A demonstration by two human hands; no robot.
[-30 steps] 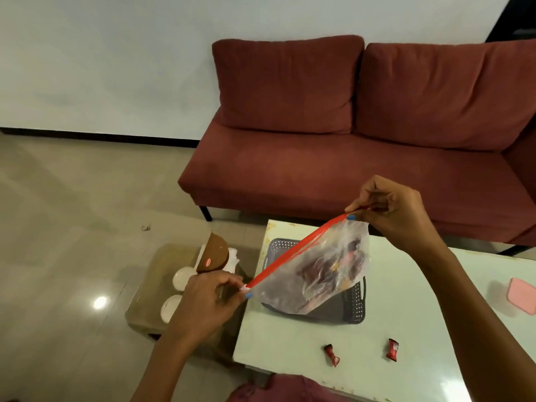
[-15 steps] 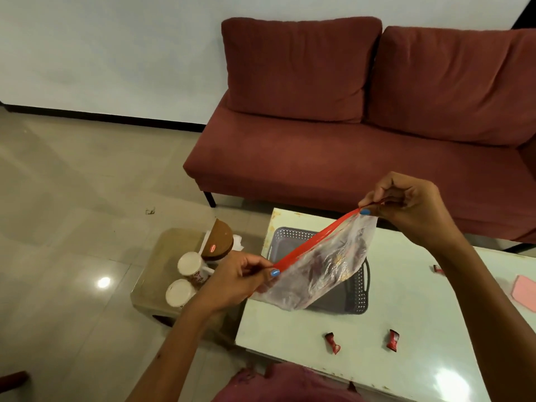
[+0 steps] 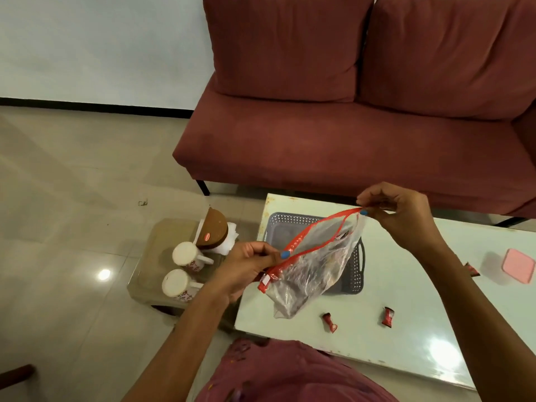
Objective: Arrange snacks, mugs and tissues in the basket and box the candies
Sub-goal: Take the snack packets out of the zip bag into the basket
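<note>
A clear zip bag with a red seal strip and dark snacks inside hangs above the grey plastic basket on the pale table. My left hand pinches the strip's near end; my right hand pinches its far end. The strip's two sides are parted in the middle. Two red wrapped candies lie on the table near me, and a third candy lies by my right forearm. A pink-lidded box stands at the right edge.
On a low side table to the left stand two white mugs, a brown-lidded jar and white tissues. A red sofa runs behind the table. The tiled floor stretches to the left.
My left hand has moved along the red strip toward the right hand, and the strip's two sides have come apart. The bag hangs lower over the basket.
</note>
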